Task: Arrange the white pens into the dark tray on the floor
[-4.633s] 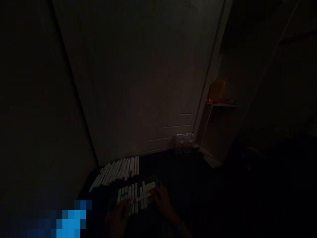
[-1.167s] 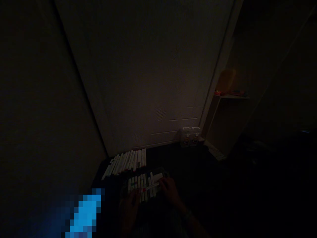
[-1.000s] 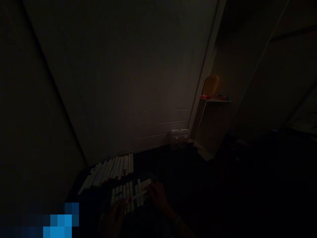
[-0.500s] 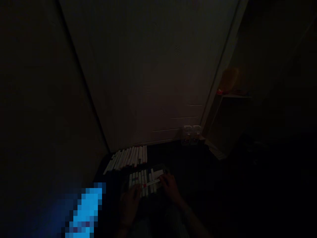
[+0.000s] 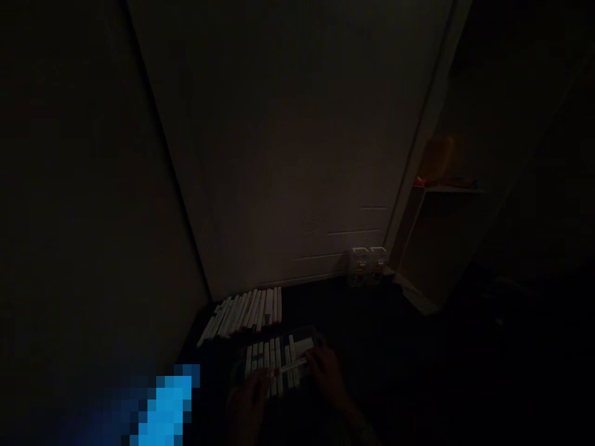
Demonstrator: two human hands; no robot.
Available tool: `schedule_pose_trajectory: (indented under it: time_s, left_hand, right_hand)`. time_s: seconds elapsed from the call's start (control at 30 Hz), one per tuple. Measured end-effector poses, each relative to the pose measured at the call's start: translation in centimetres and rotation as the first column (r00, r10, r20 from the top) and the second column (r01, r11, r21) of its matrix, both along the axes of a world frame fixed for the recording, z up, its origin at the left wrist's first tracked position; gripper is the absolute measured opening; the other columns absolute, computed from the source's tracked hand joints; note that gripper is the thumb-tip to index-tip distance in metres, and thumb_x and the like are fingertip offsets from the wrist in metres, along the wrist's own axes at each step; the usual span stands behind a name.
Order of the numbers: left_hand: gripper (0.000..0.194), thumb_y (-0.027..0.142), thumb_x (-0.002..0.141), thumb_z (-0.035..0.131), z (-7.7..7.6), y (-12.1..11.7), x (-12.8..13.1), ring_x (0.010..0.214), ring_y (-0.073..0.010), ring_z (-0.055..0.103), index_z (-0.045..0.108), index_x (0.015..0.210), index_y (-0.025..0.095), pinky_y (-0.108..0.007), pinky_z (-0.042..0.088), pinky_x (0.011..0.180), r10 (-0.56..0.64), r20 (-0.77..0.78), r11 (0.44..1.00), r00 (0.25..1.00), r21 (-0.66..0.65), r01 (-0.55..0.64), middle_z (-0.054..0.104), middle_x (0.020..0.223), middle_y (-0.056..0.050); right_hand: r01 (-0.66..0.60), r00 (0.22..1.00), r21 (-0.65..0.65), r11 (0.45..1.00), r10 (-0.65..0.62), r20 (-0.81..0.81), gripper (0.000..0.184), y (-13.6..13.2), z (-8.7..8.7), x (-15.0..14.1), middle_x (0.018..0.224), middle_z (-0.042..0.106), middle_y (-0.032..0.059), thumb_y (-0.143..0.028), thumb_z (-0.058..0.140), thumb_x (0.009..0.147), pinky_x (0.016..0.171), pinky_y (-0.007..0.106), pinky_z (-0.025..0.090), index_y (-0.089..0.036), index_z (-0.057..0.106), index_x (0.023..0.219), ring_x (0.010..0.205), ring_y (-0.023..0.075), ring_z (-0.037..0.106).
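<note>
A white marker [image 5: 292, 365] with a red band near its left end lies slantwise between my two hands. The fingers of my left hand [image 5: 247, 399] are closed at its red-banded end. At the other end, my right hand [image 5: 329, 375] pinches it. Under it sits a shallow clear case [image 5: 304, 345] with several white markers [image 5: 261, 356] side by side in it; my hands cover part of the case. Just beyond, a row of many white markers [image 5: 248, 310] lies on the dark surface. The light is very dim, so fine detail is lost.
Two clear plastic containers [image 5: 367, 266] stand against the pale wall panel [image 5: 279, 186] at the back. To the right is a low shelf [image 5: 449, 188] with an orange object [image 5: 437, 158] on it. A blurred-out bright blue patch [image 5: 165, 406] glows at lower left.
The whole scene sits a little lower and slightly further right in the picture, as the camera has tilted. Both hands keep hold of the marker in nearly the same pose.
</note>
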State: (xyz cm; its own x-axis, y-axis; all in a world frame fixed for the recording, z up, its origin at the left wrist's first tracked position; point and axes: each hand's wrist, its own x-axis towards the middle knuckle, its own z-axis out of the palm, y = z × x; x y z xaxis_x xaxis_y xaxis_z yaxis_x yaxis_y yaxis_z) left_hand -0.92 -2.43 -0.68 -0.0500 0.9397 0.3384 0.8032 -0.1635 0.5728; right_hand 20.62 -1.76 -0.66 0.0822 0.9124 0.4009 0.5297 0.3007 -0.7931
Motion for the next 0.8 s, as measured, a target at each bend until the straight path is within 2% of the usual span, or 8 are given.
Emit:
schedule_pose_trajectory:
  time_s: [0.17,0.47,0.67,0.8]
  left_hand:
    - [0.036,0.044,0.082,0.037,-0.2,0.0,-0.2,0.088,-0.0189,0.064,0.065,0.094,0.025,-0.030,0.049,0.078,-0.004,0.002,1.000,1.000,0.005,0.004,0.069,0.096,0.000]
    - [0.035,0.044,0.084,0.037,-0.2,-0.1,-0.1,0.091,-0.0183,0.062,0.063,0.096,0.025,-0.031,0.046,0.082,-0.021,-0.018,0.999,1.000,-0.032,0.021,0.068,0.100,0.000]
    - [0.034,0.043,0.084,0.037,0.0,-0.4,0.1,0.084,-0.0184,0.063,0.063,0.098,0.027,-0.031,0.045,0.079,-0.001,-0.046,0.999,0.999,-0.048,-0.001,0.068,0.098,0.001]
    - [0.034,0.044,0.085,0.036,0.2,-0.5,0.3,0.081,-0.0182,0.062,0.062,0.098,0.026,-0.029,0.046,0.075,0.008,-0.018,0.997,1.000,-0.076,-0.009,0.069,0.094,0.000]
  right_hand:
    - [0.025,1.000,0.006,1.000,-0.025,-0.015,0.028,0.1,-0.4,-0.1,0.094,0.064,0.0052,-0.041,0.045,0.087,0.082,0.029,0.042,-0.024,0.065,0.097,0.091,0.0180,0.056]
    - [0.010,0.999,0.015,1.000,-0.010,-0.037,0.028,-0.2,0.3,0.0,0.091,0.064,0.0045,-0.041,0.043,0.088,0.079,0.029,0.043,-0.025,0.065,0.096,0.088,0.0177,0.056]
    - [0.015,1.000,-0.008,1.000,-0.015,-0.022,0.028,-0.4,0.7,0.0,0.094,0.064,0.0040,-0.041,0.043,0.088,0.082,0.029,0.041,-0.025,0.065,0.096,0.090,0.0178,0.056]
    - [-0.024,1.000,-0.010,1.000,0.024,-0.007,0.028,-0.5,1.1,0.1,0.090,0.064,0.0035,-0.041,0.043,0.088,0.080,0.028,0.041,-0.025,0.065,0.095,0.088,0.0171,0.056]
